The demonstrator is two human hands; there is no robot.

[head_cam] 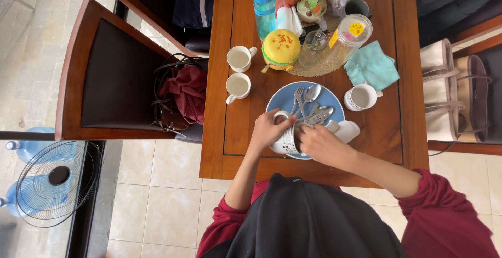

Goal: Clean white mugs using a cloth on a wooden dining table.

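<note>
A blue plate (pixel 282 99) lies near the front of the wooden table (pixel 387 132), with forks and spoons (pixel 309 103) piled on it. My left hand (pixel 268 129) grips a white perforated cutlery holder (pixel 287 142) that lies tipped on the plate's near edge. My right hand (pixel 321 144) rests against the holder's mouth, fingers closed at the cutlery handles; exactly what it pinches is hidden. A white object (pixel 346 130) lies on the plate just right of my right hand.
Two white mugs (pixel 239 72) stand left of the plate, a third mug (pixel 361 97) to the right beside a teal cloth (pixel 372 66). A yellow burger-shaped container (pixel 281 48), blue bottle (pixel 263 4), jars and a plant crowd the far end. Chairs hold bags on both sides.
</note>
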